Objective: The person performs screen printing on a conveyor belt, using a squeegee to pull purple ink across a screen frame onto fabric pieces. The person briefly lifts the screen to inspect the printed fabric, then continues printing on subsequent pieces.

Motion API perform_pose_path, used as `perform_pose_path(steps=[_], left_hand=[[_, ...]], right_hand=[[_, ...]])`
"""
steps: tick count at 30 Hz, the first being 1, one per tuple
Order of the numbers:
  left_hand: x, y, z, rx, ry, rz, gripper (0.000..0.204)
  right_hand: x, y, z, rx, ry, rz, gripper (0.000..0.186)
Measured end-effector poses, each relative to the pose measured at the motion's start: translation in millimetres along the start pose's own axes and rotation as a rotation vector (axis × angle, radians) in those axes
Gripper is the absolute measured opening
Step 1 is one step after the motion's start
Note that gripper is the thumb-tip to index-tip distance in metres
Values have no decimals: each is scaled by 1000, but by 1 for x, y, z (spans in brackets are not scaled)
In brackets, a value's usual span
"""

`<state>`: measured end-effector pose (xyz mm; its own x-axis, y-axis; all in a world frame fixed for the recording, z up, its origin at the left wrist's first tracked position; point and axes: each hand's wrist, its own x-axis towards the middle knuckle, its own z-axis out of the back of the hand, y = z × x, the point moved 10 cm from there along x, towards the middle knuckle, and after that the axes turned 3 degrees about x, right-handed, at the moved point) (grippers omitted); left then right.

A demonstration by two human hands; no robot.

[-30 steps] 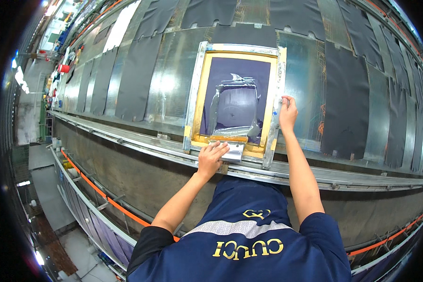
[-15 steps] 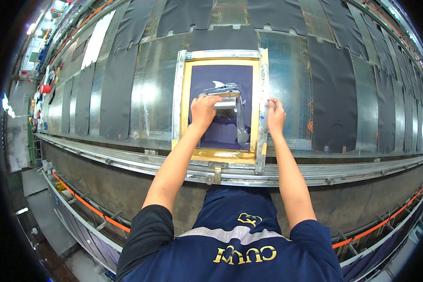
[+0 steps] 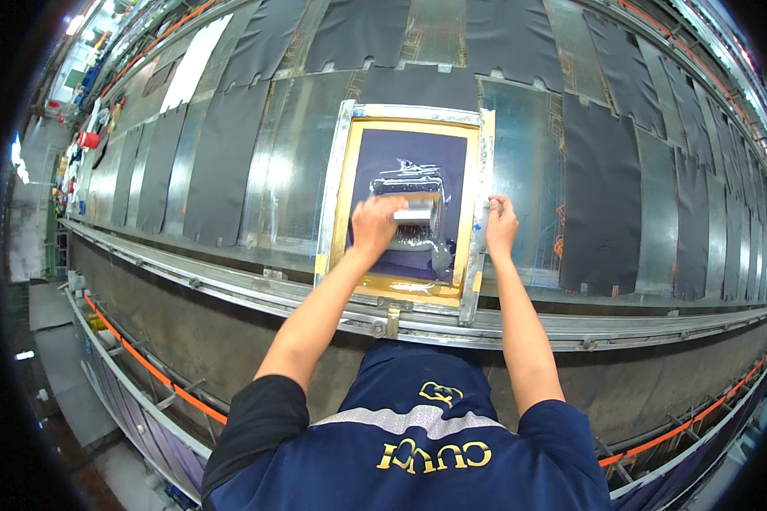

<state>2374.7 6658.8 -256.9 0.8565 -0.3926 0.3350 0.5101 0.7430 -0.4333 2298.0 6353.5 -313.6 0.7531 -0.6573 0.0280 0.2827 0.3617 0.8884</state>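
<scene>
A screen printing frame (image 3: 336, 186) with metal rails and yellow tape lies on the long table in front of me. Its dark purple mesh (image 3: 389, 152) carries wet, glossy streaks of clear ink around the middle. My left hand (image 3: 376, 228) is closed around the left end of a short metal squeegee (image 3: 416, 213), which rests on the mesh; the hand's fingertips are slightly blurred. At the frame's right rail, my right hand (image 3: 501, 228) has its fingers curled and pinched on the outer edge. The squeegee's lower edge is hard to make out against the wet mesh.
Dark fabric panels (image 3: 601, 196) lie in rows along the shiny table (image 3: 524, 162). A metal rail (image 3: 622, 333) runs along the near edge, with a brass-coloured clamp (image 3: 393, 322) at the frame. A red container (image 3: 89, 140) stands at far left.
My left hand has drawn the squeegee toward me across the mesh. My right hand stays at the frame's right rail. The whole view has shifted slightly.
</scene>
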Motion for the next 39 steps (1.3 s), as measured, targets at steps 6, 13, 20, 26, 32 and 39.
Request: perform_pose_path(steps=[6, 13, 20, 26, 32, 39], left_hand=[[36, -5, -26, 124, 82, -52, 32], [-81, -33, -3, 64, 123, -124, 40], [-126, -31, 42, -35, 180, -168, 52], [-131, 80, 122, -41, 193, -87, 58], [-150, 297, 219, 42, 239, -32, 58], [-175, 455, 299, 74, 219, -16, 59]], right_hand=[[1, -10, -1, 24, 9, -29, 20], [6, -26, -6, 18, 19, 0, 19], [7, 58, 5, -14, -24, 94, 20], [-53, 148, -111, 15, 5, 108, 23], [-148, 216, -327, 162, 42, 147, 21], [-226, 262, -484, 180, 60, -11, 21]])
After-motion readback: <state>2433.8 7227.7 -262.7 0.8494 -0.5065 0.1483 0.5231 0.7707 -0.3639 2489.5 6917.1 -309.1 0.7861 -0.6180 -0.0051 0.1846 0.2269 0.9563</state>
